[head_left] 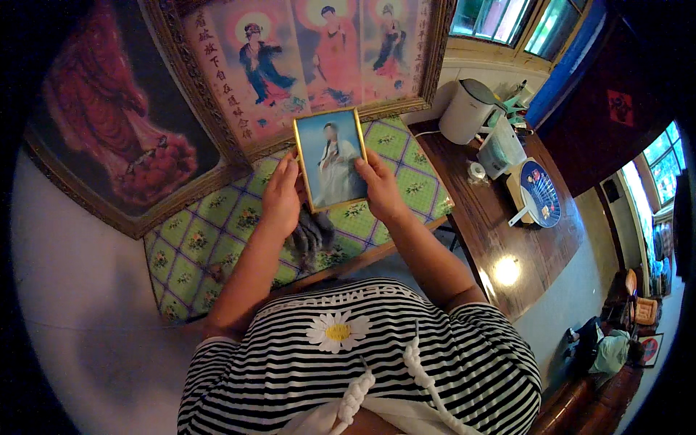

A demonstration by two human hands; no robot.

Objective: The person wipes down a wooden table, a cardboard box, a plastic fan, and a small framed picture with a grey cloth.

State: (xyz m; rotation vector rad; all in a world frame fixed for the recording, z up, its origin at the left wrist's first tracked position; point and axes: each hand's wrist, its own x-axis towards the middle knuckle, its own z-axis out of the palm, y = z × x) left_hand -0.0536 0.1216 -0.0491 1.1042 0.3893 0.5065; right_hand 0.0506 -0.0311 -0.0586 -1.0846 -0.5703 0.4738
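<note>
Between my two hands is a small framed picture with a thin gold frame, showing a white-robed figure on blue. My left hand grips its left edge, with the fingers curled behind it. On the right edge, my right hand is closed with the thumb over the front. Below the picture lies a dark grey, soft-looking bundle, partly hidden by my left forearm; its kind is unclear. Under it spreads a green checked, flowered tablecloth.
Behind the cloth lean a large ornate-framed picture of three figures and a darker framed picture at the left. On the brown wooden table to the right stand a white kettle, a clear container and a blue patterned plate.
</note>
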